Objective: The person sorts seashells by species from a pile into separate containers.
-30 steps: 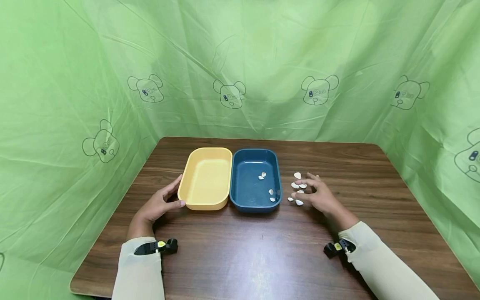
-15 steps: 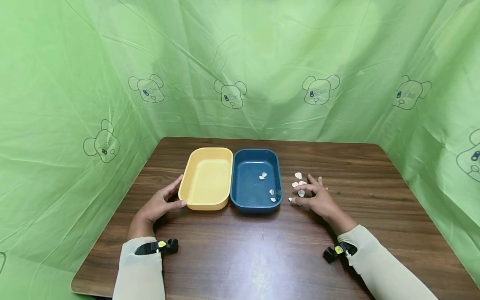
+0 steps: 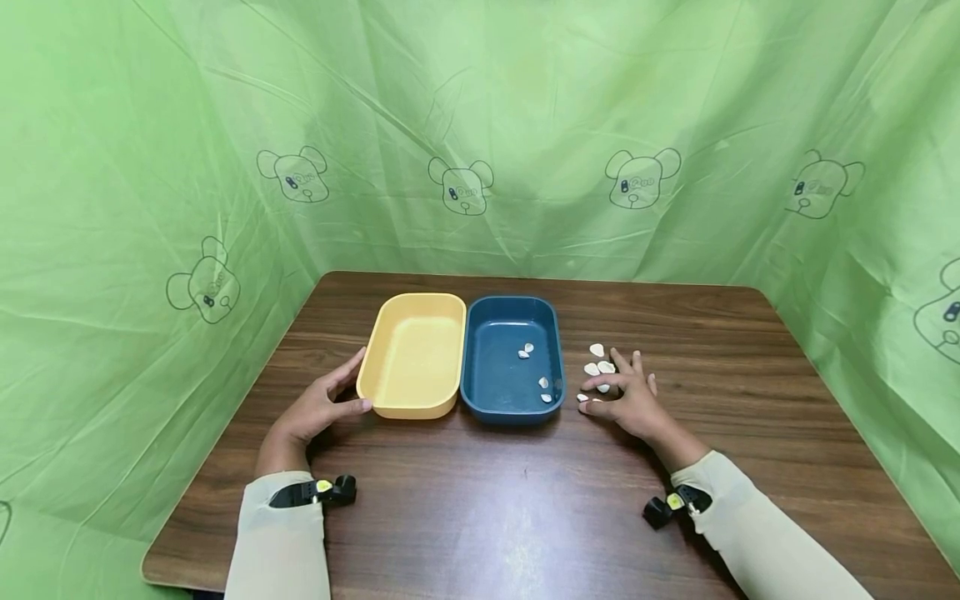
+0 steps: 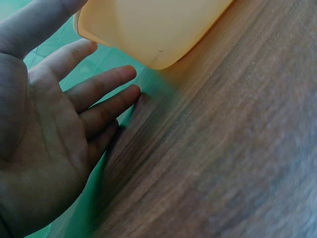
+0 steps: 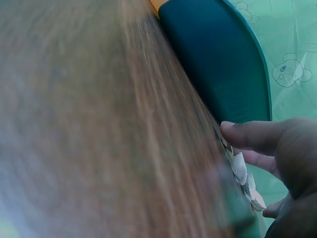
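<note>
My left hand touches the near left corner of a yellow tray with thumb and fingertips. Its fingers look fairly straight in the left wrist view, the lower ones spread apart from the tray. Right of a blue tray, my right hand hovers low over several small white shell-like pieces. Thumb and index finger stand apart on either side of one small piece. The hand partly covers other pieces. In the right wrist view, white pieces show beyond the thumb.
Both trays stand side by side on a brown wooden table. Inside the blue one lie several more white pieces; the yellow one has nothing in it. A green curtain with printed bear heads hangs around the table.
My right hand has shifted slightly toward me and the left, bringing thumb and index finger around the small nearest piece. My left hand has stayed at the yellow tray.
</note>
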`<state>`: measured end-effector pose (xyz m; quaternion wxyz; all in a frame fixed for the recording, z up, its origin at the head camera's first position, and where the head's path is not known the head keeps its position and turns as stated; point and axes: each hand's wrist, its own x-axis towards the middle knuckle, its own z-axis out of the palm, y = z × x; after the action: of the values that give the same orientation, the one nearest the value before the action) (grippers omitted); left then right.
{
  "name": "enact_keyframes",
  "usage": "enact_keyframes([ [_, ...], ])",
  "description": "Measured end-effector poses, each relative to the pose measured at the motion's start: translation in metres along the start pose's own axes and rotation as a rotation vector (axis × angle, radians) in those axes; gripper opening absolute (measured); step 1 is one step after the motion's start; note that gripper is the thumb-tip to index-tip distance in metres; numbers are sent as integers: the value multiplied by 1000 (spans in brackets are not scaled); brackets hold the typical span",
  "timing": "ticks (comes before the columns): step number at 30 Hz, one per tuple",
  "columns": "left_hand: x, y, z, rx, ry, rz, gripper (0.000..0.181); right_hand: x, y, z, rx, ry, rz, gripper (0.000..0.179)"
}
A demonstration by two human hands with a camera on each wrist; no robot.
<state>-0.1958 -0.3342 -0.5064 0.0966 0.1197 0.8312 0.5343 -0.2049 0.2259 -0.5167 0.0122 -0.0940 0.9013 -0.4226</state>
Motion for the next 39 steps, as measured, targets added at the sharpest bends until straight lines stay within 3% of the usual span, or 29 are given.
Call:
enact_keyframes([
  [17,1,1,-1,-9,-7,17,98,-2,-4,2,-38,11,-3,15],
  [28,0,1,0,3,-1,1,99,-3,-4,1,-31,38,-23,14],
  [39,0,0,0,7,-5,-8,99,1,-6,1,153,184,-7,15],
])
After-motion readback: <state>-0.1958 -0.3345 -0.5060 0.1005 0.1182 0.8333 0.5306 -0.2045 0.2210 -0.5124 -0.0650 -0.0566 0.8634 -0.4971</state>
